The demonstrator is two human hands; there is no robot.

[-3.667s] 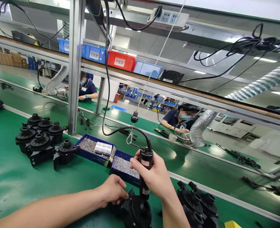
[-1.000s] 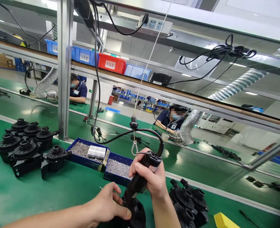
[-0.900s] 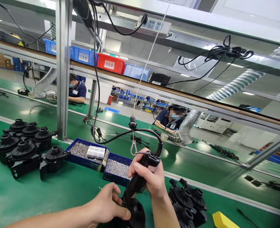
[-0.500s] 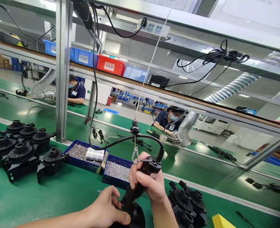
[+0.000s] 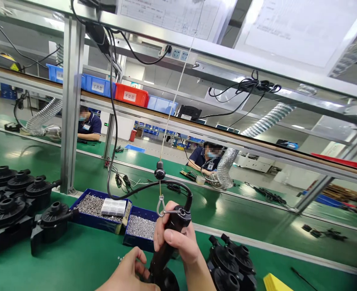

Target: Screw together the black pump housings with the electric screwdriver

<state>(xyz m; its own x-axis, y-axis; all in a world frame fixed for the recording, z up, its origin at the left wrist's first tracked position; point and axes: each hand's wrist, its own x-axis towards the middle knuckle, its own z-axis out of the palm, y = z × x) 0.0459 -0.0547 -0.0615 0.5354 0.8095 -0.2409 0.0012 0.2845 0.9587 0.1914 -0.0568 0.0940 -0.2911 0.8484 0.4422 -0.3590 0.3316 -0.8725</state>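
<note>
Resting at the bottom edge, the left hand [image 5: 129, 273] curls its grip on a black round pump housing [image 5: 166, 281], mostly hidden. Just right, the right hand [image 5: 178, 244] grips a tilted black electric screwdriver [image 5: 167, 242], tip down on that housing.

Only the person's two hands and part of the forearms show, at the bottom edge below the blue screw tray [image 5: 137, 240]. The left hand [image 5: 129, 273] is bare, with no glove, ring or watch. The right hand [image 5: 178, 244] is bare too, and its wrist and forearm carry no sleeve, so any clothing lies out of view.
</note>
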